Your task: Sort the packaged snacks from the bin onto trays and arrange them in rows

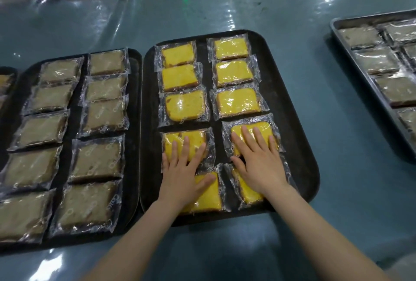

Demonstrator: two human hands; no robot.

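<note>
A black tray (pixel 290 123) in the middle holds yellow cake slices in clear wrappers, laid in two columns. My left hand (pixel 183 168) lies flat with fingers spread across the fourth packet of the left column (pixel 177 138) and the packet nearest me (pixel 209 197). My right hand (pixel 258 159) lies flat the same way over the fourth packet of the right column (pixel 254 126) and the nearest one (pixel 246 190). Neither hand grips anything. The three farther packets in each column, such as one yellow packet (pixel 236 100), lie uncovered.
To the left a second black tray (pixel 134 123) carries brownish wrapped slices in two columns. A metal tray (pixel 337 40) with grey-brown packets sits at the far right. The table (pixel 326 224) has a glossy blue-green plastic cover. Another tray edge (pixel 6 78) shows at far left.
</note>
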